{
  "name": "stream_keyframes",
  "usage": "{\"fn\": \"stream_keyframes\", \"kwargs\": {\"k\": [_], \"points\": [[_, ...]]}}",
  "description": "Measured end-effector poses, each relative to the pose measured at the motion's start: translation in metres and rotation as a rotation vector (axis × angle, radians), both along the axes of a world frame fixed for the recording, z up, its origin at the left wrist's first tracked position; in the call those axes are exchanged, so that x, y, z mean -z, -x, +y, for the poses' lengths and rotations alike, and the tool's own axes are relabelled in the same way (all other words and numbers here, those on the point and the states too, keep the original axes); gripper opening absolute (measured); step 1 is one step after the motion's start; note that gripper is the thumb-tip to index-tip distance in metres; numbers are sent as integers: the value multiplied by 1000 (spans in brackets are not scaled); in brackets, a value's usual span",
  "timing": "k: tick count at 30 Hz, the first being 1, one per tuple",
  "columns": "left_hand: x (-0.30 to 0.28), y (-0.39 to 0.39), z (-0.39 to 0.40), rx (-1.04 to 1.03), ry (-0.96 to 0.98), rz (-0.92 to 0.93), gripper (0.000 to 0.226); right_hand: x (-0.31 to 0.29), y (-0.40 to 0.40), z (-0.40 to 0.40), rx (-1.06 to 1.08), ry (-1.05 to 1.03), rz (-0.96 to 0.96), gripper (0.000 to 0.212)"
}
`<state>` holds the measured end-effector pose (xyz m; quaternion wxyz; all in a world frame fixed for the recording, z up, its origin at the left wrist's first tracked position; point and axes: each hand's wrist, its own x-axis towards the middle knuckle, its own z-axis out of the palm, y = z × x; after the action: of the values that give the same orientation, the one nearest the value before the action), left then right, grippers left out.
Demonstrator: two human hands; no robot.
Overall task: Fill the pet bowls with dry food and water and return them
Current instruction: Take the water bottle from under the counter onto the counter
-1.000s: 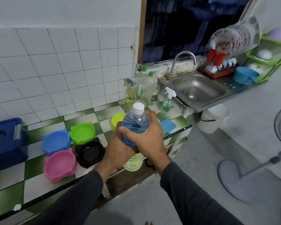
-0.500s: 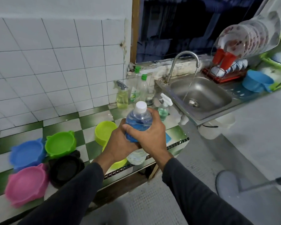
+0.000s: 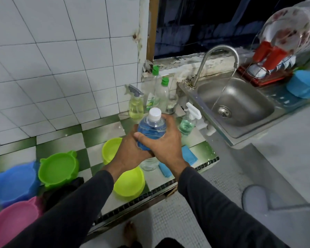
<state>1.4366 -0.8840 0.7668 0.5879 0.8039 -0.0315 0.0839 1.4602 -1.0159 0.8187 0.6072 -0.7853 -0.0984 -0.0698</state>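
2 hands [image 3: 161, 142] on 1 water bottle [image 3: 151, 127], 6 pet bowls [image 3: 58, 169]

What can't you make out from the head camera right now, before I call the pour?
- Water bottle: right hand and left hand cover its middle, so the fill level is hidden; cap still on.
- Black bowl: mostly behind the left sleeve, contents unseen.
- Blue bowl: motion-blurred near the left edge.
- Pink bowl: cut by the left edge.
- Yellow-green bowls: partly behind the left arm.
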Motion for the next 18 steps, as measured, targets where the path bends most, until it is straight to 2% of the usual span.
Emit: {"fn": "stream_keyframes", "kwargs": {"k": [7, 18], "points": [[23, -31, 18, 1, -37, 30, 72, 18, -33, 12, -32, 39, 36, 79], [61, -53, 23, -73, -64, 122, 90, 54, -65, 13, -129, 85, 76, 76]]}}
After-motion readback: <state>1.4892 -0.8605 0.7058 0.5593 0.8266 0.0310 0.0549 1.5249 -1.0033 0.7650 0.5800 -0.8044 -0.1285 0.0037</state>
